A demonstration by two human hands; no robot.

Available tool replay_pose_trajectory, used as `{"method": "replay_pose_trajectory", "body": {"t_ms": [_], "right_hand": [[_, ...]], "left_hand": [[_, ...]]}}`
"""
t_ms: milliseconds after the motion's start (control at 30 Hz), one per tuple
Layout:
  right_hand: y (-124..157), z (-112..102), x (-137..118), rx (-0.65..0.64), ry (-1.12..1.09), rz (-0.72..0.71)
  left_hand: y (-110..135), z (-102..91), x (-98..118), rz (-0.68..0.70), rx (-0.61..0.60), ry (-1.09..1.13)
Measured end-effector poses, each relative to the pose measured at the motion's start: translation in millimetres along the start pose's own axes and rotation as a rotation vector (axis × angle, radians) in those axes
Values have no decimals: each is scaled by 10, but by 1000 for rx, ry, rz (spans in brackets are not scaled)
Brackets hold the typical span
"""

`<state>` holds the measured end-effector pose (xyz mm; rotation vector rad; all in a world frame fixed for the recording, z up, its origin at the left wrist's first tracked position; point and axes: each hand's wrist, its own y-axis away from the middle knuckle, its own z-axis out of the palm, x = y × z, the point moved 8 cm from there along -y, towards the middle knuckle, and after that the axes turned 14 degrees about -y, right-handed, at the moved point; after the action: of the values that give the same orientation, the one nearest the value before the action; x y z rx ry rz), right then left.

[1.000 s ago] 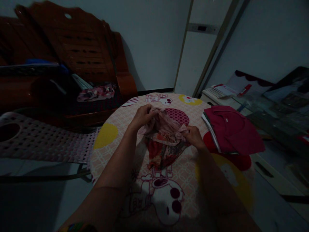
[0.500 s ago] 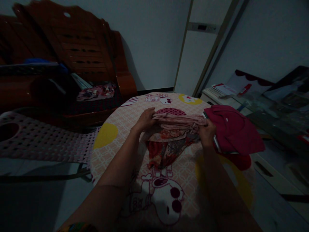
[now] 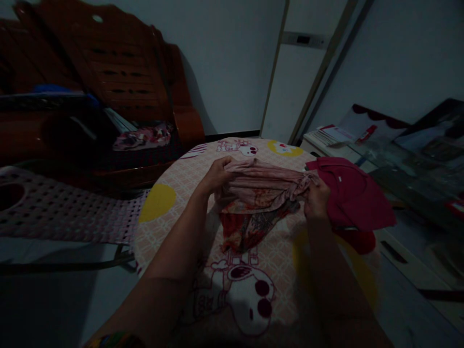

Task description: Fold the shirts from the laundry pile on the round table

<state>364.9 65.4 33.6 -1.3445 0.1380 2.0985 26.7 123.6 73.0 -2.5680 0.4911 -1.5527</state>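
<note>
A thin pinkish garment [image 3: 263, 186] with a red and grey pattern is stretched between my two hands over the round table. My left hand [image 3: 218, 175] grips its left upper edge, fingers closed on the cloth. On the other side my right hand [image 3: 317, 197] clutches a bunched part of it. The patterned lower portion hangs down and rests on the tablecloth [image 3: 282, 253]. Just right of my right hand lies a folded crimson garment [image 3: 357, 195] on a small stack, partly over the table's edge.
A woven chair [image 3: 72, 208] stands left of the table, with a carved wooden bench [image 3: 123, 72] behind it holding a crumpled patterned cloth [image 3: 145, 137]. To the right are a glass-topped cabinet [image 3: 384, 164] and papers [image 3: 331, 135]. A tall white appliance [image 3: 297, 82] stands at the back.
My right hand has moved a little right and down, and my left hand slightly up. The garment is pulled wider, with more of its pinkish side showing.
</note>
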Motion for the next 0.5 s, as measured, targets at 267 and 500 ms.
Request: {"method": "replay_pose_trajectory", "body": {"t_ms": [267,500], "right_hand": [[48,28,-20,23,-154,39],[55,160,12,-113,-188,154]], "left_hand": [[261,-153,-225,-176,-433,-72],[226,-502,-394,-204,-231,38]]}}
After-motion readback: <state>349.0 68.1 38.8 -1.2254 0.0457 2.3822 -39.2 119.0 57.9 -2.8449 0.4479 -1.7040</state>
